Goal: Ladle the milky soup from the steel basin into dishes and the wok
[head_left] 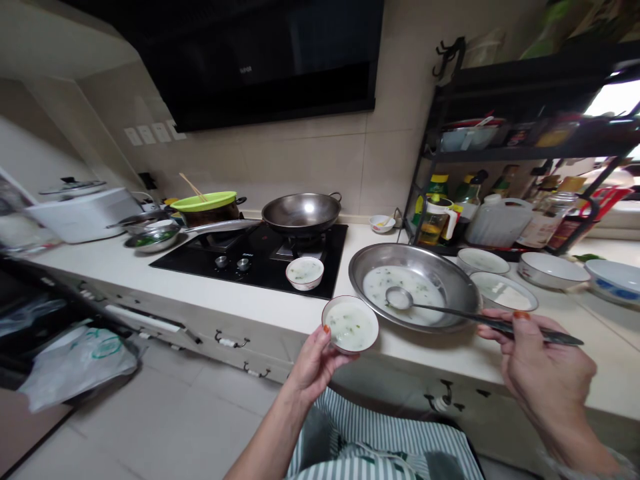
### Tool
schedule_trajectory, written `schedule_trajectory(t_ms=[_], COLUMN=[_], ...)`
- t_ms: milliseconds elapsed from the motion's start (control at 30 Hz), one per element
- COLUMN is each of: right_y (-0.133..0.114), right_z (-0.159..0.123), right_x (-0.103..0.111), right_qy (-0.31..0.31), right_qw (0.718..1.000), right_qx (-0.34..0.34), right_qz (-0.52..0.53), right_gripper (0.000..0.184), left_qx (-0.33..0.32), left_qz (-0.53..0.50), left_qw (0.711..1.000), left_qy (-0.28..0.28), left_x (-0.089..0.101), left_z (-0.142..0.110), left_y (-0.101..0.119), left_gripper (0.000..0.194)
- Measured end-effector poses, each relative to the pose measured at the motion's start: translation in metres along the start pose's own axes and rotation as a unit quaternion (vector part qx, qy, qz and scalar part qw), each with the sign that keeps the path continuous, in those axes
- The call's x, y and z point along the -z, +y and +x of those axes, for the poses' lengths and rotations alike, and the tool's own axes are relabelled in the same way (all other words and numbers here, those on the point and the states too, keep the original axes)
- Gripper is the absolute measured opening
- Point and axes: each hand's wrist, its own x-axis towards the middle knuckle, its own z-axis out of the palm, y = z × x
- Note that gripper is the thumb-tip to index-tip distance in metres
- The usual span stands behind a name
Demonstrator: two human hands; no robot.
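Note:
My left hand [320,360] grips a small bowl [351,325] of white soup with green bits, held level in front of the counter edge. A long-handled ladle [450,311] is in my right hand [547,373], the fingers closed round its dark handle. The ladle's round head lies over the white soup [377,283] inside a wide steel basin [463,283], which stands on the counter. Another small bowl [305,273] with the same soup sits at the front edge of the black stove.
A steel wok [301,212] rests on the stove [240,260]. Behind it on the left is a pot with a lime-green basin [205,201] on top. Several bowls [553,270] line the counter on the right, below a black rack [435,113] with bottles. A white dish [383,224] stands near the wall.

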Motion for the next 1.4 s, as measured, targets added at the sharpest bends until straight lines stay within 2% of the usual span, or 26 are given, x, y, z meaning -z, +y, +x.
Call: schedule_trajectory(t_ms=[200,367,533,633,800,967,1133,1400], right_y=[-0.002,-0.001,0.003,0.003,0.002,0.003,-0.003,-0.005], right_z=[0.0,0.001,0.004,0.005,0.009,0.014,0.014,0.015], right_x=[-0.001,0.002,0.006,0.009,0.012,0.017,0.017,0.011], right_qy=[0.003,-0.029,-0.041,-0.028,-0.004,0.016,0.03,0.043], right_qw=[1.0,0.994,0.989,0.986,0.98,0.975,0.984,0.997], right_qx=[0.006,0.026,0.025,0.025,0.066,0.063,0.062,0.015], right_qz=[-0.008,-0.098,-0.139,-0.162,-0.186,-0.211,-0.164,-0.059], right_gripper=[0.033,0.031,0.031,0.026,0.019,0.018,0.021,0.027], left_qx=[0.001,0.003,0.001,0.0,0.0,0.002,-0.002,0.0], left_qz=[-0.002,0.0,-0.003,0.0,-0.007,-0.009,-0.008,-0.005], left_qw=[1.0,1.0,1.0,1.0,1.0,1.0,1.0,1.0], left_qy=[0.007,0.002,0.004,0.005,0.0,0.0,0.007,0.006], left_x=[0.0,0.0,0.001,0.001,0.0,0.001,0.003,0.001], left_z=[0.0,0.0,0.002,0.002,0.002,0.001,0.001,0.001], left_y=[0.0,0.0,0.0,0.0,0.0,0.0,-0.002,0.0], left_gripper=[0.043,0.043,0.04,0.04,0.04,0.043,0.041,0.042])
